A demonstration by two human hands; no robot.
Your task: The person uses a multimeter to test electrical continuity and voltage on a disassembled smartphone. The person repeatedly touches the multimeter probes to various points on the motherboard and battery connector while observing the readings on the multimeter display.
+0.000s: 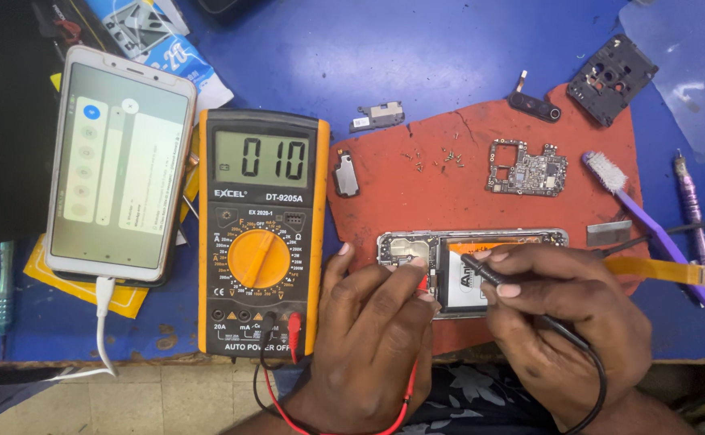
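Observation:
An opened phone body [481,242] lies on a red mat [449,185], its inner frame and battery showing. My left hand [377,330] holds a red test probe [425,282], tip down on the phone's left inner part. My right hand [558,322] holds a black test probe [489,270], tip resting on the battery area. Both probe leads run to a yellow and black digital multimeter [260,234] standing left of the mat, its display lit with digits.
A white phone [119,161] with its screen on and a white cable plugged in lies at far left. On or near the mat are a circuit board [527,169], small screws [437,157], a black camera frame [613,79], a purple toothbrush [651,225], a purple screwdriver [691,209] and small metal parts.

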